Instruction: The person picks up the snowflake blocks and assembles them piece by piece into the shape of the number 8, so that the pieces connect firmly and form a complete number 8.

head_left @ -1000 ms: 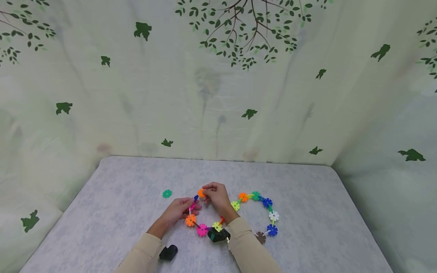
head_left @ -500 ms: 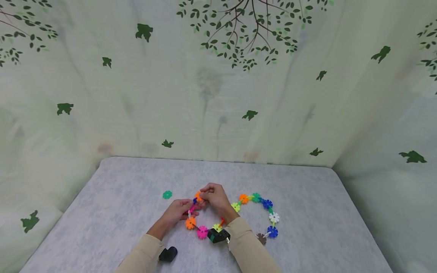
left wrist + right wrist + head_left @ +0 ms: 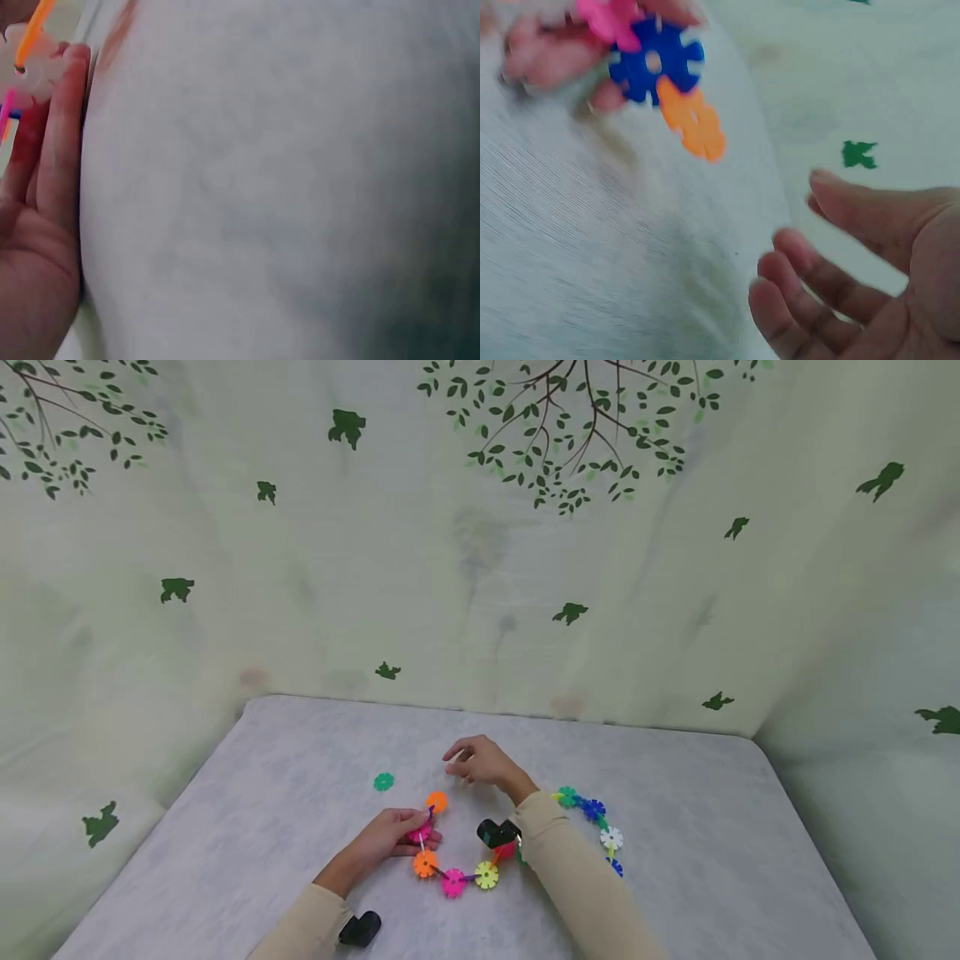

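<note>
My left hand [image 3: 386, 839] pinches a pink snowflake disc [image 3: 420, 833] near the end of a chain of slotted, flower-shaped plastic discs. Beyond those fingers, a blue disc [image 3: 654, 61] is slotted into the pink one, and an orange disc [image 3: 695, 126] is slotted into the blue at the chain's tip. From the left hand the chain curves down through orange, pink and yellow discs [image 3: 487, 875]. My right hand [image 3: 483, 762] hovers past the tip with fingers loosely bent and nothing between them. In the right wrist view its thumb and fingers are spread apart.
A loose green disc [image 3: 384, 782] lies on the grey table [image 3: 315, 760], left of the chain's tip. The chain's right part, with a white disc [image 3: 611, 837], curves beyond the right sleeve, which hides its middle. A leaf-printed curtain [image 3: 420, 568] stands behind the table.
The orange disc came down onto the blue disc and joined it. My right hand then let go of it and moved up and away. The head view has shifted slightly.
</note>
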`<state>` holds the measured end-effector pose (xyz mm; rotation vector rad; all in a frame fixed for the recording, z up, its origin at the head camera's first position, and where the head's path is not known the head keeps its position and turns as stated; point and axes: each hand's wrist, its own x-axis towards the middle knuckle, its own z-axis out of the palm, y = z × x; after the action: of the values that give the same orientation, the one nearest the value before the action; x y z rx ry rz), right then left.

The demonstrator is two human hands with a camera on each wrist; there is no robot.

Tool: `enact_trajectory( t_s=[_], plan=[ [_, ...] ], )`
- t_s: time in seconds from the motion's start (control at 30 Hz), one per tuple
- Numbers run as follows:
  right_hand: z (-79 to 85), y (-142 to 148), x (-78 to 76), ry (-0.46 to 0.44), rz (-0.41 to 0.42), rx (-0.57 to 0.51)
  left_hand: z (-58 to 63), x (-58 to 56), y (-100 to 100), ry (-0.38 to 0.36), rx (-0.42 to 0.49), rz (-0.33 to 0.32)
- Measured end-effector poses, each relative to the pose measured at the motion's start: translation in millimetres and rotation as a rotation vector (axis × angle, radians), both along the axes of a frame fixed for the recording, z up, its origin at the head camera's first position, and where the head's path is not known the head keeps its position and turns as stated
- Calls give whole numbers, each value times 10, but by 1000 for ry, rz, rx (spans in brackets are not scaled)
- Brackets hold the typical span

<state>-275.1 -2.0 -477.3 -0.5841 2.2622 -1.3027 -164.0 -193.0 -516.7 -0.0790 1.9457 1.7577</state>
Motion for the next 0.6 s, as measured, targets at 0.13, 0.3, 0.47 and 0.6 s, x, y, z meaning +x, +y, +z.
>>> enact_trajectory(
  t_s=[0.13, 0.3, 0.47, 0.6],
  plan=[
    [46, -285, -269, 108, 278, 167, 0, 19, -66, 14, 43, -28],
    [16, -621, -422, 212, 537, 339, -31, 6, -68, 9, 107, -68],
    [-61, -835, -371, 316, 645, 518, -30, 36, -70, -9, 150, -83],
    [-99, -910, -388, 403, 647, 511, 11, 22, -106, -10, 154, -70]
  ],
)
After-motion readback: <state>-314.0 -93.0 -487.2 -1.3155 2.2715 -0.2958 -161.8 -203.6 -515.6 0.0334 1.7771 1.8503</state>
